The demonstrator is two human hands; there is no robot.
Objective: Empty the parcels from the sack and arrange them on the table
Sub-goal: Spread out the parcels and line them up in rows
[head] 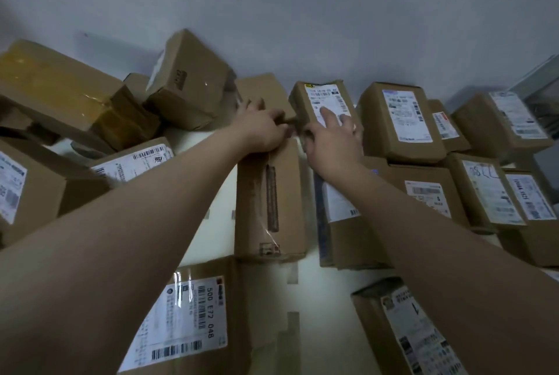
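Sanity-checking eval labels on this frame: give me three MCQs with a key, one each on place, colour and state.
1. Where is the labelled parcel under the right hand?
A. in the far row by the wall
B. at the table's near edge
C. on the floor

2. What colour is its label?
A. red
B. white
C. green

3. How do the right hand's fingers lie?
A. fisted in the air
B. hooked in a sack
C. spread flat on the label

Key:
1 A: it sits among the boxes nearest the wall.
2 B: the sheet is white with dark print.
3 C: straight fingers rest on the label.
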